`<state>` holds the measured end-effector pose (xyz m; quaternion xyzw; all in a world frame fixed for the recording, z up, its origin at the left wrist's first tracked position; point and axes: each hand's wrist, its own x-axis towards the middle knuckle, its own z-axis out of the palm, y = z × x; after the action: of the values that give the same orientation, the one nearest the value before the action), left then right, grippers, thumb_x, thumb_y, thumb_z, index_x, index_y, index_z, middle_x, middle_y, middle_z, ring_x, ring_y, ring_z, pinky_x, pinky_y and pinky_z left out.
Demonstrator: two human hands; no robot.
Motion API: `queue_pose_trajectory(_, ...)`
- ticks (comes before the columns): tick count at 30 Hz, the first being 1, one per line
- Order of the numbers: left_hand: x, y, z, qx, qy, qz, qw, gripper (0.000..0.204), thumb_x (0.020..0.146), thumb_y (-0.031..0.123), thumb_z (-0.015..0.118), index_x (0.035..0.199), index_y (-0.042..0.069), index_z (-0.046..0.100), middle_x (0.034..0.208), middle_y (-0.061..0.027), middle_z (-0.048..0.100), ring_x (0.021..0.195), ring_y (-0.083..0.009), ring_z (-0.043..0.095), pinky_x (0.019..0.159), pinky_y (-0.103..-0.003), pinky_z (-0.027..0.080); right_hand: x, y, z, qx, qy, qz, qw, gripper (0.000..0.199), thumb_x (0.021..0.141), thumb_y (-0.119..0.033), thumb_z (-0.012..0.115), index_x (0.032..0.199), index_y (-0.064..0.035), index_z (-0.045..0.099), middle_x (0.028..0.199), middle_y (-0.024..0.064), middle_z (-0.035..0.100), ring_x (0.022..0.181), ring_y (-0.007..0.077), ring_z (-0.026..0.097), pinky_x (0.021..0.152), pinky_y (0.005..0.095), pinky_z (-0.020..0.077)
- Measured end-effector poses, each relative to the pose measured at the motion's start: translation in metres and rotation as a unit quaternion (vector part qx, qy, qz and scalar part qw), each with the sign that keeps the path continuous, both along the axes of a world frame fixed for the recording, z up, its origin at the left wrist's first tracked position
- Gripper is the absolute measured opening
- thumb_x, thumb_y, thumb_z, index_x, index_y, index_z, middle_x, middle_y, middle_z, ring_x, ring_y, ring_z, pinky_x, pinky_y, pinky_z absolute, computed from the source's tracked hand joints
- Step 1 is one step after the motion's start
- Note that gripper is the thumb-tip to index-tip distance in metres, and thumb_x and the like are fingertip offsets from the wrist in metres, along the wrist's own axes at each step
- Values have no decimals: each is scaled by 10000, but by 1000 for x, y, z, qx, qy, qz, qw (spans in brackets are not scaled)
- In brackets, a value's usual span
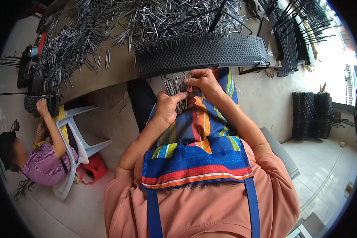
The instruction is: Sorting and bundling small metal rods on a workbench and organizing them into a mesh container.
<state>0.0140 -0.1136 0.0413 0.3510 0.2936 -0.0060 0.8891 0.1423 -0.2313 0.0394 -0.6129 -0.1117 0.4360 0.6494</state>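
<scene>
My left hand (168,106) is wrapped round a bundle of thin silvery metal rods (171,85) in front of the apron, its thumb lying across them. Close beside it, my right hand (204,82) has thumb and fingers pinched at the upper ends of the rods on the right of the bundle. How many it grips there is too small to tell. Just beyond both hands stands a long black perforated rack (202,55) at the table edge, with many rod ends rising from its top. Part of my left fingers is hidden behind the bundle.
A large heap of loose metal rods (154,20) covers the far table (119,73). At the left, another person (47,162) sits by a pale plastic chair (71,158), a hand on a black rack. More black racks (311,115) stand on the floor at the right.
</scene>
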Motion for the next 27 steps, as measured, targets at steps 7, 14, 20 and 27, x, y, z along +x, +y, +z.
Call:
queue_pose_trajectory(7,14,8,-22,14,28,-6,999,256,850,-60,623,1098,0,640,919,-103,704,755,-216,710,649,-350,624,19,7,-15,-84,1,36,996,76,869,-59,671,811,-10,673,640,0,605,508,49,501,467,209,369)
queue_pose_trajectory(14,6,27,-68,-9,124,-93,988,203,871,-10,590,1065,-10,647,854,-118,709,707,-203,701,645,-332,596,66,5,-14,-50,-102,-168,979,30,863,8,654,846,-10,671,638,-36,559,543,39,482,493,195,359)
queue_pose_trajectory(20,28,25,-36,25,77,-58,995,188,872,-11,574,1046,-8,645,854,-115,710,714,-197,696,612,-311,573,115,25,-17,3,-480,-184,858,92,802,78,679,879,28,670,808,8,612,616,38,503,540,185,372)
queue_pose_trajectory(27,83,27,-42,-7,55,27,998,191,867,-12,606,1050,12,655,905,-125,718,747,-201,699,602,-315,571,131,43,-33,-35,-503,-166,848,107,769,82,699,859,24,689,760,22,618,650,60,553,577,213,426)
